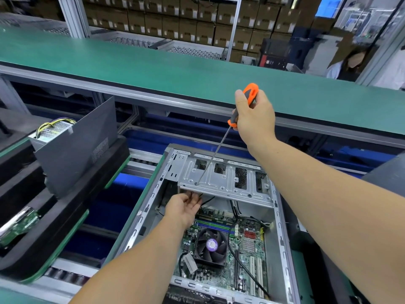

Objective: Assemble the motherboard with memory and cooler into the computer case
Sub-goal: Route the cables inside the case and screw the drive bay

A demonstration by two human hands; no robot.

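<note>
Right hand (255, 116) wrapped round the orange-and-grey handle of a long screwdriver (241, 106), shaft slanting down and to the left, tip sitting at a hole on the left part of the metal drive bracket (225, 183) across the far end of the computer case (282, 238). Left hand (183, 208) reached in just under the near edge of that bracket, palm up, fingers loosely curled among some thin black cables (206, 200); couldn't tell whether anything was actually pinched there or just nudged aside. Motherboard (247, 244) already lying flat in the bottom of the case, cooler fan (210, 245) on top of it, memory slots (213, 224) just beyond the fan. Case lying open on its side on the line, loose grey side panel (74, 148) propped up well off to the left.

Looked like a screw-driving step through the bracket, or at least lining one up. Tips for doing it well: shaft was tilted quite a bit, so best straightened in line with the hole before turning, otherwise likely to cam out or cross-thread. Worth keeping those cables clear of the tip with the lower hand, fingers out from directly underneath. Light downward pressure, slow first turns, no forcing. Slip risk: tip skating off and dropping toward the board below.
</note>
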